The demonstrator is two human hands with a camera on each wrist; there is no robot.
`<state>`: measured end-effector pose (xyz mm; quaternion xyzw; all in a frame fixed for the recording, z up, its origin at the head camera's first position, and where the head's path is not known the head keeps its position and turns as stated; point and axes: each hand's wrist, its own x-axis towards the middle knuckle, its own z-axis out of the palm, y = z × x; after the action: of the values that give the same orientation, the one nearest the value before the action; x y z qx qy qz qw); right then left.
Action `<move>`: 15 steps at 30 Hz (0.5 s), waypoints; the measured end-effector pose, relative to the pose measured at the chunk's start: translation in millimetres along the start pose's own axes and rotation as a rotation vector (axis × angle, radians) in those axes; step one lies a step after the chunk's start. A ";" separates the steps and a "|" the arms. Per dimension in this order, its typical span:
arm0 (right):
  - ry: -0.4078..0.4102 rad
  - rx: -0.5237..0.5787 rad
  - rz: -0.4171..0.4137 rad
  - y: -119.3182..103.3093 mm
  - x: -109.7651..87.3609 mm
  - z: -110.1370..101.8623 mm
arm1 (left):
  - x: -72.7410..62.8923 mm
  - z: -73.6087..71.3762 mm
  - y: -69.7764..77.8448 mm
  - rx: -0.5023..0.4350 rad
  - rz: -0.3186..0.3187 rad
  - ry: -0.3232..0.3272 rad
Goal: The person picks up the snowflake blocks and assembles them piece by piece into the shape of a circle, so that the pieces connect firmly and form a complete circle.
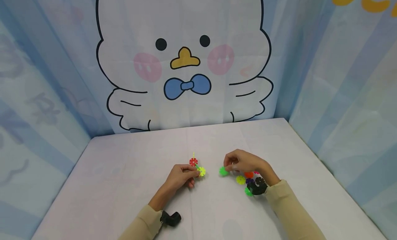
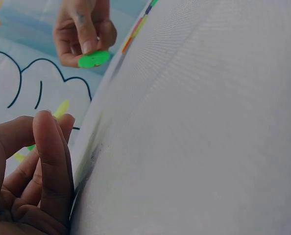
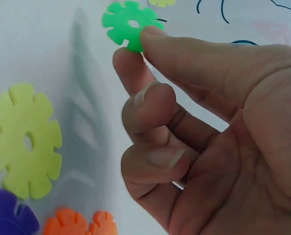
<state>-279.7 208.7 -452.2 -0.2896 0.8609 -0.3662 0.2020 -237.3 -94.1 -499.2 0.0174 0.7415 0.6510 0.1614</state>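
Left hand point(image 1: 180, 177) is pinching chain point(image 1: 193, 161), fingertips nearly meeting, left of centre | right hand point(image 1: 246, 161) is pinching green disc point(image 1: 223, 171) by its rim, right of chain and apart | loose discs point(image 1: 240, 180) are lying farther right | risk: small rim hold is leaving green disc prone to twisting; hard pushing could be popping chain apart.

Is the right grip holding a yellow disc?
No, the right wrist view shows the right grip pinching a notched green disc.
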 end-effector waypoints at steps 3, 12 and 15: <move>0.032 0.024 -0.007 -1.1 4.0 2.9 | 0.8 0.0 -0.5 -0.008 -0.006 -0.005; 0.106 0.057 -0.036 -11.0 17.1 20.2 | 2.6 -1.5 -2.3 -0.013 -0.013 0.000; 0.121 0.047 -0.053 -13.1 20.4 26.1 | 2.6 -1.8 -2.1 -0.017 -0.014 0.006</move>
<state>-275.8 174.7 -462.2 -0.2848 0.8547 -0.4085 0.1468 -239.8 -95.5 -501.6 0.0088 0.7363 0.6564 0.1639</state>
